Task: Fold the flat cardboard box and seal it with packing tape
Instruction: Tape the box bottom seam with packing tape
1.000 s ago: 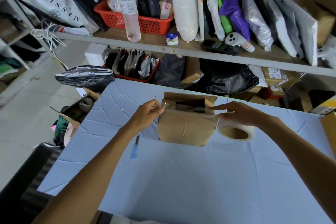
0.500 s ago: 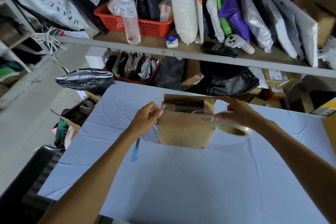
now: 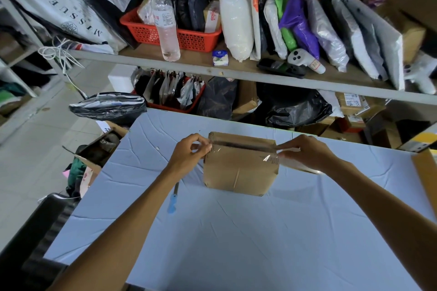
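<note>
— Where is the box found?

— On the blue tabletop (image 3: 236, 243), toward its far side, the box (image 3: 238, 172) is stood upright, its top seam run left to right.

— And the tape?

— A clear strip (image 3: 243, 147) is stretched along that seam. Its left end is pinched by the left hand (image 3: 189, 155) at the left corner. The other end is pinched just past the right corner by the right hand (image 3: 306, 152), fingers (image 3: 285, 149) pressed together.

— And next?

— Likely the strip is to be pressed down along the seam; neither hand is nearer.
</note>
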`<state>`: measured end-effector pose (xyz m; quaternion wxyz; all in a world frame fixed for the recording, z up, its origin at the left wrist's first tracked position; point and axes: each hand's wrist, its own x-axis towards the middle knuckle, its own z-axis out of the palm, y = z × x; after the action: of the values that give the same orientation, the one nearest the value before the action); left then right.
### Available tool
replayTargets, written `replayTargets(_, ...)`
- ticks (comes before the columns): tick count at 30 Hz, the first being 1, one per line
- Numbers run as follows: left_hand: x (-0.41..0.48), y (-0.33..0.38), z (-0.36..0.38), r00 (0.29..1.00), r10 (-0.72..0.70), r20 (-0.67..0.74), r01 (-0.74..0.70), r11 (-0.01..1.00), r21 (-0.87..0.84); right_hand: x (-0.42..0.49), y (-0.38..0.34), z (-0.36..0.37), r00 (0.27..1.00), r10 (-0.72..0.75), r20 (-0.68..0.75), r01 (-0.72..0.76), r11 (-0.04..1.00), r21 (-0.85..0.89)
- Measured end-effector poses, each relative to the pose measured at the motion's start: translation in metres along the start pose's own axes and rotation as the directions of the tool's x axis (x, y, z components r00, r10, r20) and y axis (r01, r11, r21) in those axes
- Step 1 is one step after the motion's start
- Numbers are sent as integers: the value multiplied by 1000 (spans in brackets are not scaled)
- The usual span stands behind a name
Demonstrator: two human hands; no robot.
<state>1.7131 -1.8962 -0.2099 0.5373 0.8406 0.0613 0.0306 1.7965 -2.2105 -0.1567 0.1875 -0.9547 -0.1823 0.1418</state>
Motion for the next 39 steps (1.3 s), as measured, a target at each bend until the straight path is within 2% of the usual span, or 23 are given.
replayTargets(3, 3, -1, 2, 998, -46, -40, 44, 998, -52, 0, 2, 8, 999, 37, -7, -36, 995, 93)
replayTargets(6, 4, 0, 3, 995, -1, -101, -1, 1000, -24, -2, 2, 6, 999, 41, -30, -37, 991, 130)
replayTargets(8, 6, 0, 4, 997, 25, -71, -26, 1000, -7, -2, 3, 4, 999, 41, -32, -37, 992, 119)
replayTargets(11, 12, -3, 5, 1000, -11, 20, 11, 1000, -29, 1, 4, 2, 999, 46, -11, -45, 994, 97)
replayTargets(16, 20, -4, 4, 999, 35, -3, -35, 998, 51, 7, 3, 2, 999, 27, 26, -29, 995, 95)
replayTargets(21, 30, -9, 4, 998, 48, 41, -49, 998, 27, 9, 2, -2, 998, 30, 50, -34, 997, 64)
replayTargets(29, 31, -6, 8, 994, 10, -105, -2, 997, 78, 10, -6, -1, 997, 41, 70, -47, 996, 77)
replayTargets(35, 39, -5, 10, 988, 15, -152, 0, 995, 97, 12, -9, -2, 996, 77, 44, -79, 996, 41)
replayTargets(39, 40, -5, 14, 979, -8, -203, 23, 997, 72, 17, -7, 4, 989, 150, 16, -151, 986, 67)
